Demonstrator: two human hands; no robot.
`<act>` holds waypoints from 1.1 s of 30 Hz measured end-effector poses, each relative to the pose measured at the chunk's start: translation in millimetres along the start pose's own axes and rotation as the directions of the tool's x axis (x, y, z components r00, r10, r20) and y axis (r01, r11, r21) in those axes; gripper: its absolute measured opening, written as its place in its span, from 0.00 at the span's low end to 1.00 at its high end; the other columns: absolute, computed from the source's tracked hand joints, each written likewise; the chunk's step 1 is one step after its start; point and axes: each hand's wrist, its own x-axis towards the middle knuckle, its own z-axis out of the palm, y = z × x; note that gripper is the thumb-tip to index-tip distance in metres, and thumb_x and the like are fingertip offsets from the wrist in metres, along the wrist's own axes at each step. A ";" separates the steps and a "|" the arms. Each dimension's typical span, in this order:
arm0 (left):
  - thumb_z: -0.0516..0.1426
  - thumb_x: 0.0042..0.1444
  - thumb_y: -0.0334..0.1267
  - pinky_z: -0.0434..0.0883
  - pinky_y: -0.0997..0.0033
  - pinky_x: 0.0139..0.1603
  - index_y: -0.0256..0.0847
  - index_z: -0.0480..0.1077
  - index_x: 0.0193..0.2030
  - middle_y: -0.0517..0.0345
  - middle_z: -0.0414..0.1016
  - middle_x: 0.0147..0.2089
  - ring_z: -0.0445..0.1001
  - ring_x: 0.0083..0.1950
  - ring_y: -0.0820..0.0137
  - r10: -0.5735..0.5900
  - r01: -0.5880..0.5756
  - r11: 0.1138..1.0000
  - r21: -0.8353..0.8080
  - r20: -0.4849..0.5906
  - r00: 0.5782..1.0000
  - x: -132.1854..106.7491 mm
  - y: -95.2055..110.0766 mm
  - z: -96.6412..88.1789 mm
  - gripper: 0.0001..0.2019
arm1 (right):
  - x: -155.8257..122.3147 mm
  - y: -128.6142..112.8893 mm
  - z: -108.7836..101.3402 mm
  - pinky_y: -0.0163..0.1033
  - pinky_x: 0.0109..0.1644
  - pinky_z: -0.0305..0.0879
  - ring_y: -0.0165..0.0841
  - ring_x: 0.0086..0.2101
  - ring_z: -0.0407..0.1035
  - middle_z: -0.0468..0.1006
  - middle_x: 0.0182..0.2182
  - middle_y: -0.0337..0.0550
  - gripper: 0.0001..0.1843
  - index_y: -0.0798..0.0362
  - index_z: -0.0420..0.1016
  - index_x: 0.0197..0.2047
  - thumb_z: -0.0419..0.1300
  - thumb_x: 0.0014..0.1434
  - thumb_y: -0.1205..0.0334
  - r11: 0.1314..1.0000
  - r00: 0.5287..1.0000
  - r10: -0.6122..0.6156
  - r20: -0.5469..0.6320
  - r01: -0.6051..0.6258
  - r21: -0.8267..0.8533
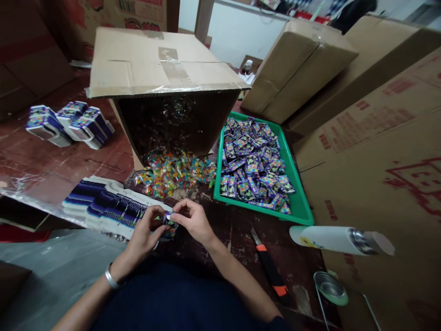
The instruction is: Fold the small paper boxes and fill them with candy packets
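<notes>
Both my hands meet over the front of the table, on a small purple printed carton [174, 231]. My left hand [146, 230] grips its left side between thumb and fingers. At its upper edge, where a white flap shows, my right hand [195, 221] pinches it. Fingers hide part of the carton. Just left of it lies a fanned row of flat purple and white cartons [106, 204]. Beyond my hands, clear bags of colourful candies [172, 172] spill from a cardboard box [168, 69] lying on its side.
Right of the candies stands a green tray [303, 202] full of small purple packets [253, 161]. A utility knife [268, 266], a white bottle [327, 239] and a small round dish [330, 287] are at right. Carton bundles [87, 124] sit at left; large boxes [296, 69] stand behind.
</notes>
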 end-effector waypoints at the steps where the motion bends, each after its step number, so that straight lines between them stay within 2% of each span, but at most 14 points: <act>1: 0.62 0.56 0.37 0.75 0.65 0.46 0.45 0.62 0.47 0.58 0.70 0.46 0.76 0.42 0.68 0.011 -0.011 1.000 0.025 0.004 1.000 -0.3 -0.1 -0.9 0.15 | 2.2 -0.9 -2.7 0.36 0.36 0.70 0.32 0.30 0.73 0.78 0.29 0.39 0.17 0.53 0.76 0.31 0.73 0.49 0.50 1.000 0.999 0.029 0.019 -0.029 0.001; 6: 0.63 0.54 0.37 0.76 0.62 0.52 0.45 0.65 0.54 0.53 0.73 0.51 0.74 0.54 0.60 -0.013 0.012 1.000 0.017 0.048 0.999 -3.1 6.8 -1.9 0.21 | 8.8 0.1 -9.2 0.37 0.36 0.68 0.32 0.29 0.71 0.78 0.26 0.40 0.14 0.54 0.75 0.25 0.71 0.52 0.54 0.998 1.000 -0.002 -0.006 0.001 -0.066; 9: 0.64 0.55 0.39 0.75 0.65 0.46 0.45 0.66 0.59 0.52 0.75 0.50 0.76 0.47 0.63 -0.060 0.061 0.998 -0.030 0.055 0.997 -3.9 12.6 -1.8 0.24 | 4.9 0.2 -6.9 0.38 0.38 0.68 0.33 0.31 0.72 0.78 0.28 0.41 0.15 0.53 0.74 0.25 0.69 0.56 0.54 0.989 0.995 -0.098 -0.018 0.096 -0.112; 11: 0.64 0.55 0.41 0.74 0.68 0.42 0.44 0.69 0.57 0.53 0.75 0.49 0.76 0.42 0.65 -0.082 0.086 0.994 -0.074 0.046 0.996 -3.5 13.6 -1.5 0.22 | -0.8 1.0 -4.9 0.39 0.42 0.68 0.34 0.34 0.73 0.78 0.31 0.41 0.14 0.53 0.74 0.26 0.66 0.60 0.55 0.973 0.985 -0.175 0.006 0.174 -0.150; 15: 0.67 0.52 0.44 0.71 0.72 0.36 0.42 0.72 0.47 0.55 0.75 0.45 0.75 0.39 0.67 -0.105 0.102 0.981 -0.167 -0.011 0.994 -2.0 7.7 2.0 0.18 | -9.4 2.1 -8.4 0.38 0.43 0.70 0.35 0.39 0.75 0.79 0.37 0.42 0.08 0.51 0.77 0.36 0.68 0.59 0.56 0.933 0.961 -0.240 0.140 0.268 -0.242; 17: 0.67 0.51 0.45 0.69 0.74 0.33 0.42 0.69 0.45 0.59 0.73 0.40 0.73 0.35 0.70 -0.136 0.138 0.968 -0.211 0.027 0.990 -1.9 3.5 3.6 0.18 | -6.0 -3.1 -18.5 0.39 0.44 0.70 0.35 0.40 0.75 0.80 0.38 0.42 0.07 0.51 0.78 0.39 0.67 0.60 0.57 0.883 0.934 -0.251 0.254 0.329 -0.336; 19: 0.68 0.50 0.45 0.68 0.75 0.33 0.42 0.67 0.42 0.63 0.70 0.36 0.71 0.33 0.72 -0.167 0.192 0.959 -0.208 0.133 0.977 -2.3 0.7 2.2 0.18 | 5.8 -13.7 -35.8 0.41 0.49 0.69 0.37 0.43 0.74 0.81 0.41 0.43 0.06 0.50 0.78 0.41 0.65 0.63 0.58 0.753 0.920 -0.279 0.276 0.388 -0.531; 20: 0.68 0.50 0.44 0.68 0.74 0.34 0.42 0.65 0.40 0.64 0.69 0.35 0.71 0.33 0.71 -0.169 0.203 0.963 -0.176 0.191 0.967 -2.5 0.5 -0.2 0.18 | 14.8 -20.4 -46.7 0.43 0.53 0.67 0.39 0.46 0.72 0.81 0.43 0.45 0.06 0.50 0.79 0.42 0.63 0.65 0.59 0.648 0.924 -0.304 0.232 0.379 -0.661; 22: 0.67 0.50 0.41 0.70 0.71 0.40 0.42 0.66 0.42 0.61 0.72 0.38 0.73 0.39 0.67 -0.144 0.165 0.985 -0.053 0.279 0.949 -2.9 2.6 -9.3 0.17 | 37.4 -34.2 -70.9 0.46 0.57 0.64 0.43 0.51 0.67 0.80 0.46 0.50 0.09 0.53 0.79 0.46 0.57 0.68 0.64 0.376 0.932 -0.355 0.072 0.213 -0.902; 24: 0.65 0.51 0.38 0.70 0.66 0.48 0.43 0.69 0.52 0.56 0.75 0.44 0.74 0.46 0.62 -0.135 0.098 0.988 0.121 0.351 0.927 -2.9 7.9 -23.3 0.21 | 62.4 -45.6 -93.6 0.47 0.58 0.61 0.46 0.55 0.62 0.78 0.50 0.55 0.15 0.56 0.78 0.51 0.52 0.68 0.70 0.094 0.958 -0.285 0.015 0.044 -0.995; 25: 0.65 0.51 0.37 0.70 0.65 0.50 0.44 0.69 0.56 0.54 0.76 0.47 0.74 0.48 0.60 -0.145 0.069 0.977 0.202 0.391 0.909 -2.9 11.2 -31.2 0.25 | 74.3 -49.9 -102.9 0.48 0.58 0.60 0.47 0.55 0.61 0.78 0.51 0.56 0.16 0.56 0.78 0.52 0.51 0.68 0.71 -0.011 0.973 -0.229 0.013 0.011 -1.000; 27: 0.64 0.51 0.38 0.70 0.64 0.50 0.45 0.71 0.59 0.53 0.79 0.48 0.75 0.48 0.58 -0.186 0.029 0.950 0.311 0.491 0.851 -3.2 17.8 -46.4 0.26 | 94.6 -55.7 -115.8 0.50 0.57 0.58 0.49 0.53 0.62 0.79 0.48 0.58 0.17 0.57 0.81 0.48 0.50 0.67 0.72 -0.119 0.991 -0.134 0.025 0.009 -0.993; 30: 0.64 0.50 0.41 0.72 0.68 0.46 0.44 0.78 0.50 0.54 0.82 0.43 0.77 0.44 0.60 -0.206 -0.020 0.939 0.343 0.607 0.767 -5.1 24.2 -60.7 0.19 | 112.8 -58.9 -121.4 0.51 0.56 0.55 0.50 0.51 0.64 0.81 0.42 0.59 0.15 0.58 0.83 0.43 0.53 0.65 0.71 -0.208 0.998 -0.009 0.057 0.053 -0.977; 33: 0.63 0.53 0.42 0.71 0.71 0.41 0.44 0.80 0.46 0.55 0.82 0.40 0.77 0.40 0.62 -0.225 -0.037 0.927 0.373 0.633 0.741 -7.6 26.0 -62.4 0.14 | 120.0 -57.8 -116.6 0.54 0.61 0.49 0.53 0.55 0.63 0.82 0.40 0.59 0.13 0.58 0.83 0.43 0.56 0.63 0.70 -0.256 0.993 0.076 0.093 0.110 -0.960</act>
